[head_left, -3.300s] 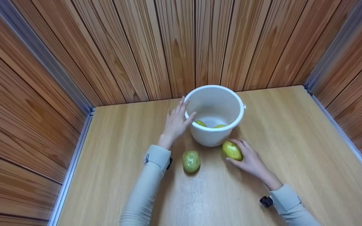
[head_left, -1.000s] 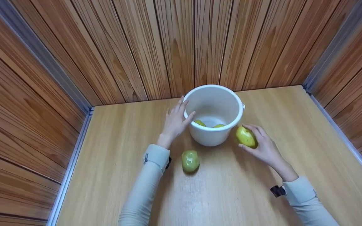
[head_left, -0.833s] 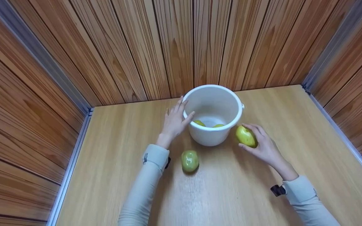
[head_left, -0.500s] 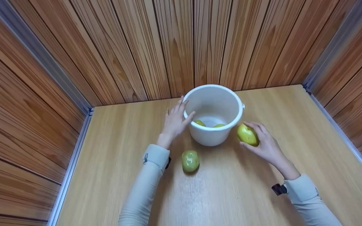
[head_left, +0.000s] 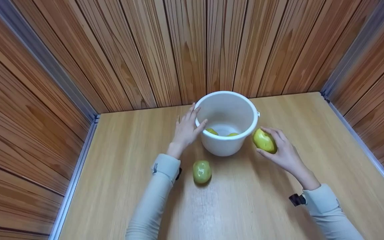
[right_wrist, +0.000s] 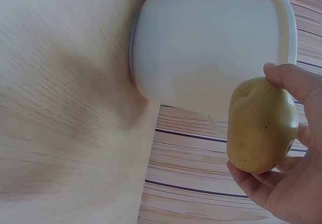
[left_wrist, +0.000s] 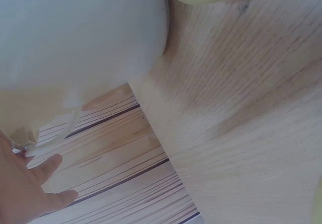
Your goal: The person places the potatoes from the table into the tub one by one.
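Observation:
A white bucket (head_left: 223, 146) stands near the back wall, with pieces of yellow-green produce (head_left: 212, 131) partly visible at its bottom. My left hand (head_left: 186, 130) rests at the bucket's left rim, fingers spread and fairly straight. In the left wrist view, the left fingers (left_wrist: 48, 168) show beside the bucket's handle fitting. To the bucket's right, my right hand (head_left: 283, 151) holds a yellow-green potato (head_left: 264, 140) between thumb and fingers, above the table. The right wrist view shows this potato (right_wrist: 261, 126) as smooth, with small dark specks and dimples.
A glossy green, potato-shaped piece (head_left: 202, 172) lies on the wooden table (head_left: 225, 206) in front of the bucket. Wood-panelled walls (head_left: 192, 50) enclose the back and both sides, with metal strips along the side edges.
My right hand has carried the potato from in front of the bucket to its right side, drifting slightly farther right and back lately. The left hand, bucket and green piece keep their places.

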A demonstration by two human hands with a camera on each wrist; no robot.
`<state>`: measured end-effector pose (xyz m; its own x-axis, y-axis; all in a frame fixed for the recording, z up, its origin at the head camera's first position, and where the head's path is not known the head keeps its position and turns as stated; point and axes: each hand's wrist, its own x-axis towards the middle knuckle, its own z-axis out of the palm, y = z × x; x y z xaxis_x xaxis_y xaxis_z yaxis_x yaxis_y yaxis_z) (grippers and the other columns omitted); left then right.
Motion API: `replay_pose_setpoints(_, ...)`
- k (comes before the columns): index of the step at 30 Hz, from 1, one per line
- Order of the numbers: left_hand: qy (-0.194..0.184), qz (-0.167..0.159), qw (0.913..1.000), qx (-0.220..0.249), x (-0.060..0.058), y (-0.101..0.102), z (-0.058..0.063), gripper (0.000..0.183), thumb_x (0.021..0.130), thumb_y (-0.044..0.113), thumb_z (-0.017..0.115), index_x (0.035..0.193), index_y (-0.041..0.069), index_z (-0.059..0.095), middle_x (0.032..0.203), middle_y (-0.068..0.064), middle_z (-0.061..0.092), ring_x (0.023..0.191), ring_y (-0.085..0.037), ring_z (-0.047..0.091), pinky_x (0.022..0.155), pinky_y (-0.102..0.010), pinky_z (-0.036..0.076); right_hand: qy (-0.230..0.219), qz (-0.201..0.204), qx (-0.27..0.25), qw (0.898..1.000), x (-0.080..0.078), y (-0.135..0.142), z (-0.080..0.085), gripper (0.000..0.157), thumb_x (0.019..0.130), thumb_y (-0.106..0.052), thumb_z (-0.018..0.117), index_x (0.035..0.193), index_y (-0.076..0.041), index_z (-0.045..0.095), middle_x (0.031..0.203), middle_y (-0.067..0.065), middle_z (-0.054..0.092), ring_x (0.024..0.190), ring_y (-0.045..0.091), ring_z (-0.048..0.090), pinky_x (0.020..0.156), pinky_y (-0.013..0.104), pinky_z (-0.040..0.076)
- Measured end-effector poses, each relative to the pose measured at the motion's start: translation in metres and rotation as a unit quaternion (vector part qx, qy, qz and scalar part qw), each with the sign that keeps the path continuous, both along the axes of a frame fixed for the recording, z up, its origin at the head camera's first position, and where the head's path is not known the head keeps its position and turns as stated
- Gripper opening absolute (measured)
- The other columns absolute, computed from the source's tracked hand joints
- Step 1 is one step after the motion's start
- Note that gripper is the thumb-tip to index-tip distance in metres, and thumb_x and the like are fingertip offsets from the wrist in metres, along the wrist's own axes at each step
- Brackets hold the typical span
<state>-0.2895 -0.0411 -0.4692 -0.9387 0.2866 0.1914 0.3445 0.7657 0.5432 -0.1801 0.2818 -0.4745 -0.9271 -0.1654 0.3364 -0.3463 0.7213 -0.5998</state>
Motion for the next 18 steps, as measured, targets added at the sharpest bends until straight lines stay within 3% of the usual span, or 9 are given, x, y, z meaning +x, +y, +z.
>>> replay_pose_setpoints(7,-0.007,0.004,1.0000,0.004,0.000,0.000,-0.001,0.075,0.087,0.071,0.028,0.147,0.027,0.025,0.157,0.003,0.012,0.140,-0.027,0.023,0.109,-0.062,0.007,0.002,0.000,0.005,1.000,-0.001,0.001,0.004,0.070,0.077,-0.034,0.075,0.138,-0.023,0.041,0.130,0.011,0.043,0.110,0.029,0.049,0.086,0.055,0.047)
replay_pose_setpoints(18,-0.004,0.006,0.9999,-0.013,-0.001,0.001,0.000,0.075,0.087,0.070,0.027,0.148,0.027,0.023,0.157,0.003,0.011,0.140,-0.026,0.022,0.111,-0.058,0.004,0.001,-0.001,0.004,1.000,-0.005,0.002,0.013,0.071,0.078,-0.036,0.073,0.139,-0.026,0.039,0.131,0.012,0.042,0.109,0.031,0.049,0.085,0.056,0.047)
